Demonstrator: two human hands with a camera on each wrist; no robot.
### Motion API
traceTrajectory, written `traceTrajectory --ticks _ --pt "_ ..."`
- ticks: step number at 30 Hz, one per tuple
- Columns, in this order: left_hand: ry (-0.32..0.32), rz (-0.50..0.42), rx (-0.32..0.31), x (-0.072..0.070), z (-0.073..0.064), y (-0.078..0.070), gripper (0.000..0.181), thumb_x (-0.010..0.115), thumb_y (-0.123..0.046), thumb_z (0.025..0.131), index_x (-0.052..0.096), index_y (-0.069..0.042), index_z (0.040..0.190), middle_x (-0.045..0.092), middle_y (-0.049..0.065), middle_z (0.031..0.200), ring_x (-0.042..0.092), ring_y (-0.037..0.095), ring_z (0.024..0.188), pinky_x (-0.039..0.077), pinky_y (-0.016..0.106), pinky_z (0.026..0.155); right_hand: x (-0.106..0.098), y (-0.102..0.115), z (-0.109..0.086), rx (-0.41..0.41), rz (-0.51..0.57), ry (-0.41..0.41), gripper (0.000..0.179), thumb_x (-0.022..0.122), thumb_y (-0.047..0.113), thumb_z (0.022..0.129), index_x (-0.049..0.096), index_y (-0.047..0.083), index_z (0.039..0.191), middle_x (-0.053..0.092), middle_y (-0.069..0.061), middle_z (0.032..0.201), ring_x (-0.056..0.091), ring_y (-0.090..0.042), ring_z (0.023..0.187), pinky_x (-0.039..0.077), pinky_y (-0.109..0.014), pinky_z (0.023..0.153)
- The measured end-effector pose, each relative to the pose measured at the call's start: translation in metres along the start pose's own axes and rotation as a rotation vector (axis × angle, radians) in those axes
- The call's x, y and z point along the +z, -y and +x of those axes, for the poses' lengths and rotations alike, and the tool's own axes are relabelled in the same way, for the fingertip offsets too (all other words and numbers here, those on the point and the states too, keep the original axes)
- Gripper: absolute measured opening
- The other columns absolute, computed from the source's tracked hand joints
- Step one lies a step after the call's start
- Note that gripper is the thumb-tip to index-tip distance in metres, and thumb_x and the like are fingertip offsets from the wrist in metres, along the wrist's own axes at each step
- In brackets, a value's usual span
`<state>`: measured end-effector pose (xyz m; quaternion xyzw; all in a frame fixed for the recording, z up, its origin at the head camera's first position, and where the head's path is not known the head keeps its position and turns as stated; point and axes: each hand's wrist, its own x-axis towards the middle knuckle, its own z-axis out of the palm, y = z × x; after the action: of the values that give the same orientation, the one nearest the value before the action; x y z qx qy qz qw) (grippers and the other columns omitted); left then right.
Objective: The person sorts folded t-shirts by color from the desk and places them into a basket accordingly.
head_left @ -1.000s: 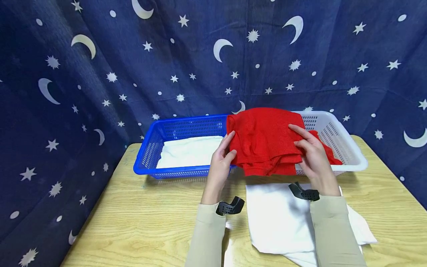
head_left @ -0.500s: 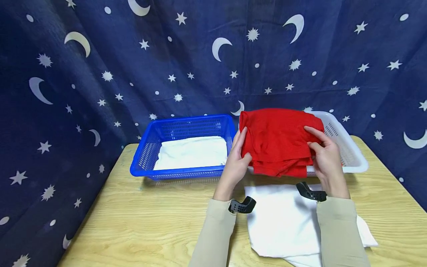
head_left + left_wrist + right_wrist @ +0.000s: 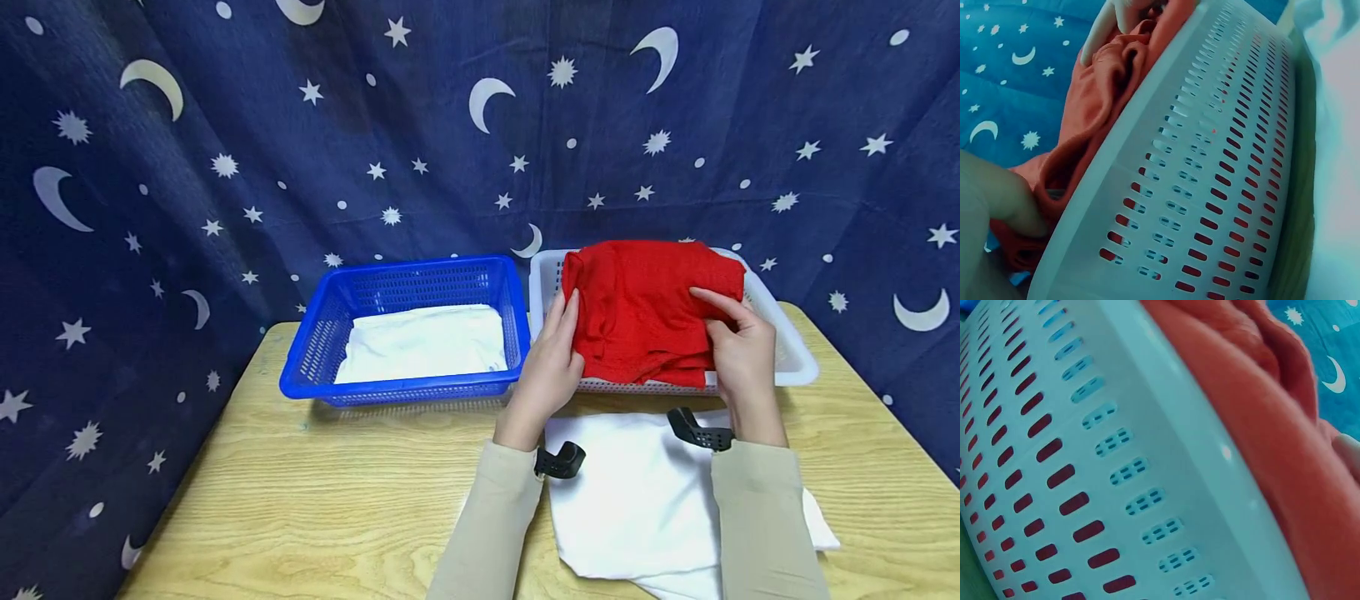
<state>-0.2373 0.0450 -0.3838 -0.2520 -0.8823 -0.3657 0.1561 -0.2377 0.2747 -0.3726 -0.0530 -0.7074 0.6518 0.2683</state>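
- The red cloth (image 3: 652, 308) is sitting farther right than a second ago: it was spanning the gap between the baskets, and is now lying over the white basket (image 3: 798, 362).
- Its near edge is no longer hanging well down in front; the wrist views are showing folds just behind the near rim, so the bundle is probably settling inside.
- The left hand (image 3: 551, 358) is gripping its left side; the right hand (image 3: 742, 358) is pinching the right side, so neither is letting go.
- Red is showing through the basket's slots, though which cloth is unclear.
- The blue basket (image 3: 397, 390) is standing to the left, holding a white cloth (image 3: 423, 342); another white garment (image 3: 630, 500) is lying nearer on the table (image 3: 337, 500), unmoved.
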Motion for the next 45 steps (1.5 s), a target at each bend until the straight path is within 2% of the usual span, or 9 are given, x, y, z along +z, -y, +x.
traceTrajectory --ticks 6,14,19,24,28,31,38,41,45 --pt "0.028 0.146 -0.024 0.003 -0.001 -0.004 0.077 0.059 -0.002 0.08 0.017 -0.014 0.143 0.01 0.0 0.149 0.022 0.011 0.13 0.033 0.028 0.098 0.0 -0.003 -0.001 -0.019 -0.217 0.007 0.046 0.035 -0.007 0.083 0.065 0.014 0.111 0.049 -0.001 0.122 0.038 -0.01 0.111 0.034 -0.016 0.079" --pt "0.071 0.143 -0.083 0.004 -0.003 -0.007 0.064 0.05 -0.012 0.083 0.025 -0.01 0.141 0.019 0.004 0.147 0.039 0.02 0.122 0.035 0.034 0.097 0.002 -0.005 -0.005 -0.083 -0.483 0.074 0.045 0.037 -0.002 0.084 0.066 0.02 0.111 0.05 -0.003 0.123 0.042 -0.016 0.109 0.031 -0.021 0.07" --pt "0.099 0.194 -0.125 0.007 -0.003 -0.013 0.055 0.043 -0.029 0.091 0.028 -0.009 0.14 0.022 0.006 0.146 0.033 0.02 0.126 0.028 0.035 0.101 0.003 -0.005 -0.005 -0.131 -0.538 0.102 0.041 0.038 0.002 0.085 0.065 0.019 0.111 0.053 -0.004 0.12 0.044 -0.018 0.102 0.031 -0.023 0.066" --pt "0.09 0.273 -0.12 0.011 -0.003 -0.015 0.057 0.044 -0.033 0.091 0.03 -0.007 0.139 0.024 0.008 0.145 0.032 0.018 0.127 0.024 0.032 0.102 0.003 -0.003 -0.006 -0.112 -0.574 0.15 0.039 0.039 0.004 0.087 0.063 0.016 0.115 0.046 -0.01 0.13 0.039 -0.023 0.119 0.036 -0.032 0.082" --pt "0.084 0.333 -0.113 0.012 -0.004 -0.016 0.057 0.049 -0.027 0.089 0.03 -0.006 0.139 0.024 0.008 0.145 0.03 0.016 0.127 0.022 0.029 0.102 0.005 -0.003 -0.007 -0.116 -0.615 0.172 0.038 0.04 0.004 0.087 0.062 0.016 0.117 0.046 -0.013 0.128 0.043 -0.027 0.108 0.039 -0.03 0.062" --pt "0.081 0.373 -0.109 0.012 -0.004 -0.017 0.058 0.051 -0.025 0.088 0.031 -0.006 0.139 0.025 0.008 0.145 0.03 0.014 0.127 0.022 0.028 0.102 0.006 -0.003 -0.008 -0.122 -0.623 0.16 0.039 0.04 0.004 0.086 0.062 0.015 0.116 0.049 -0.013 0.124 0.042 -0.026 0.099 0.031 -0.028 0.052" --pt "0.099 0.372 -0.13 0.013 -0.003 -0.018 0.059 0.051 -0.031 0.087 0.034 -0.007 0.138 0.028 0.006 0.143 0.027 0.015 0.129 0.019 0.029 0.104 0.008 -0.003 -0.008 -0.096 -0.654 0.144 0.039 0.037 0.006 0.087 0.062 0.014 0.115 0.048 -0.014 0.126 0.044 -0.028 0.103 0.031 -0.032 0.056" --pt "0.106 0.369 -0.14 0.014 -0.003 -0.018 0.06 0.051 -0.034 0.087 0.034 -0.007 0.138 0.029 0.007 0.143 0.028 0.016 0.129 0.017 0.03 0.104 0.009 -0.004 -0.008 -0.119 -0.687 0.143 0.038 0.037 0.007 0.087 0.063 0.012 0.114 0.048 -0.017 0.126 0.044 -0.032 0.11 0.037 -0.038 0.069" --pt "0.114 0.378 -0.146 0.014 -0.002 -0.019 0.06 0.049 -0.037 0.087 0.035 -0.007 0.137 0.03 0.007 0.142 0.027 0.016 0.129 0.014 0.031 0.105 0.011 -0.005 -0.008 -0.176 -0.733 0.133 0.036 0.039 0.005 0.085 0.065 0.01 0.11 0.049 -0.021 0.125 0.041 -0.036 0.117 0.034 -0.049 0.087"
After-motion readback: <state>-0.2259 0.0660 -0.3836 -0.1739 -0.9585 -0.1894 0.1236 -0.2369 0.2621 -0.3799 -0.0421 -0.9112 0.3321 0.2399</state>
